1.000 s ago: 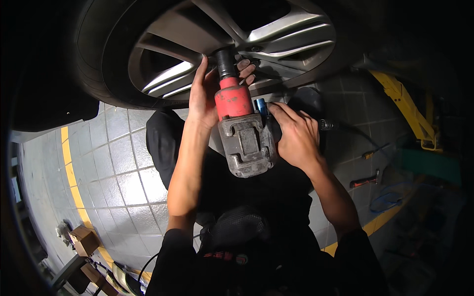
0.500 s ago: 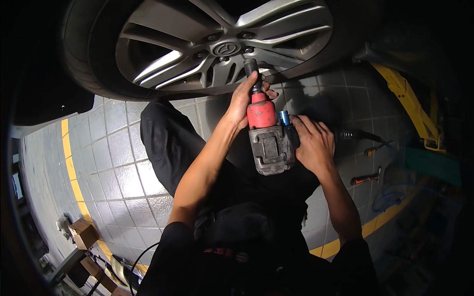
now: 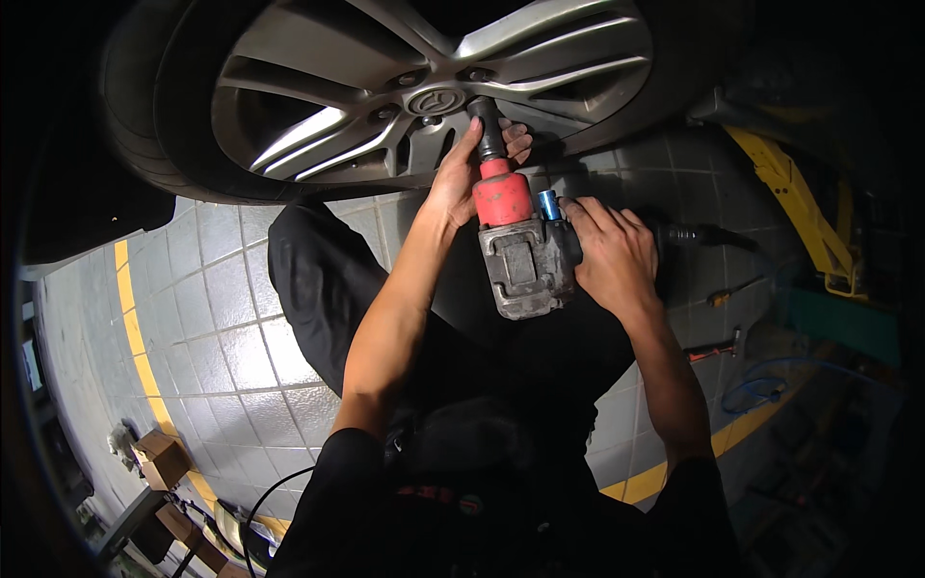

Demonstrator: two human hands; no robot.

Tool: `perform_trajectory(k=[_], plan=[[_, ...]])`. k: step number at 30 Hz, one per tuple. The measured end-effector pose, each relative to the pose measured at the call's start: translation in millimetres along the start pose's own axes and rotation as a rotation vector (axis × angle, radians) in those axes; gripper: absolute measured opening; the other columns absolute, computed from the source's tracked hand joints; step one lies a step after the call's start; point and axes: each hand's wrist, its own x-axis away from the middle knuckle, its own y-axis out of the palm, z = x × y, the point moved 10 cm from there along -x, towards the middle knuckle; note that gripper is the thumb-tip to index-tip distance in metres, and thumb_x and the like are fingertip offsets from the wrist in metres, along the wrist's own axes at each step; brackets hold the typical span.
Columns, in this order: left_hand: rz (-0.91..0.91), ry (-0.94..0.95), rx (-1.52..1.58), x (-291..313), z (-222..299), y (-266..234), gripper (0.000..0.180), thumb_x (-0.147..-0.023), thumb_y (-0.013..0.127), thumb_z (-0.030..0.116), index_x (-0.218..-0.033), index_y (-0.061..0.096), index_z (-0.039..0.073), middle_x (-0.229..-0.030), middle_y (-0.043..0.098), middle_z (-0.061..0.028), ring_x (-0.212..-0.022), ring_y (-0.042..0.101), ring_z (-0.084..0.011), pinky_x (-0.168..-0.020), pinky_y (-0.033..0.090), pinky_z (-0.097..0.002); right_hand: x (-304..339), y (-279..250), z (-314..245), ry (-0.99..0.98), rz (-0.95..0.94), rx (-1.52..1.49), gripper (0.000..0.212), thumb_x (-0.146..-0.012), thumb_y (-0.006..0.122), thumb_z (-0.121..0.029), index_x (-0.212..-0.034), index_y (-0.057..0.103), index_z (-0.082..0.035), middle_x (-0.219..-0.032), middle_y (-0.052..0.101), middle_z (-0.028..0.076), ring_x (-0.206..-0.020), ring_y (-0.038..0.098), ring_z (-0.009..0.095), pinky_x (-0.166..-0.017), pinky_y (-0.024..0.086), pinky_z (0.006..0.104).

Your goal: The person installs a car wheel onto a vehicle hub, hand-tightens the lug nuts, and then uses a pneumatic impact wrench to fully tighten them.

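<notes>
A red and grey impact wrench (image 3: 520, 260) points away from me toward a silver alloy wheel (image 3: 332, 48). My right hand (image 3: 617, 250) is closed round its handle, close to a small blue metallic piece (image 3: 549, 204). My left hand (image 3: 462, 178) supports the front end, with the thumb against the black socket (image 3: 486, 125) and several fingers showing on its other side. The socket's tip is at a lug nut position just right of the wheel's centre cap (image 3: 436, 101); that nut is hidden. Other lug nuts (image 3: 431, 121) show around the cap.
A yellow metal stand or jack (image 3: 795, 197) is at the right. On the tiled floor lie a screwdriver (image 3: 732, 293), a red-handled tool (image 3: 713, 351) and a coiled blue hose (image 3: 756, 393). Cardboard boxes (image 3: 162, 459) stand at the lower left.
Both hands have moved the impact wrench forward and slightly left. Its socket has gone from below the lug nut up to the nut's position. The left fingers have spread a little.
</notes>
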Motion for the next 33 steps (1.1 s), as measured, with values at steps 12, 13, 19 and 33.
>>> perform_trajectory(k=[12,13,19,33], plan=[[0.101,-0.229,0.091,55,-48,-6,0.053,-0.087,0.053,0.053,-0.115,0.050,0.008,-0.099,0.060,-0.0080,-0.091,0.060,-0.0191,-0.080,0.052,-0.0346,-12,-5,9,0.031,-0.024,-0.006,0.054,-0.063,0.061,0.004,-0.115,0.056,-0.005,-0.113,0.058,0.009,-0.098,0.060,0.025,-0.090,0.044,0.0382],[0.131,-0.234,-0.022,61,-48,-6,0.053,-0.085,0.056,0.053,-0.114,0.049,0.009,-0.096,0.060,-0.0074,-0.089,0.060,-0.0185,-0.079,0.052,-0.0346,-11,-3,10,0.039,-0.030,0.020,0.052,-0.062,0.062,0.003,-0.114,0.057,-0.005,-0.112,0.058,0.010,-0.096,0.060,0.026,-0.089,0.045,0.0385],[0.132,-0.138,-0.191,54,-36,-9,0.046,-0.083,0.063,0.045,-0.105,0.050,0.006,-0.090,0.058,-0.0062,-0.078,0.060,-0.0153,-0.072,0.052,-0.0318,-11,8,5,-0.026,-0.104,0.077,0.047,-0.060,0.066,-0.002,-0.106,0.058,-0.004,-0.109,0.060,0.011,-0.096,0.061,0.029,-0.091,0.044,0.0407],[0.047,-0.120,-0.317,47,-32,-11,0.047,-0.088,0.054,0.047,-0.114,0.047,0.009,-0.096,0.059,-0.0080,-0.082,0.061,-0.0181,-0.075,0.053,-0.0354,-11,12,8,0.043,-0.068,-0.003,0.063,-0.059,0.063,0.002,-0.121,0.053,-0.005,-0.116,0.059,0.013,-0.098,0.060,0.028,-0.090,0.045,0.0400]])
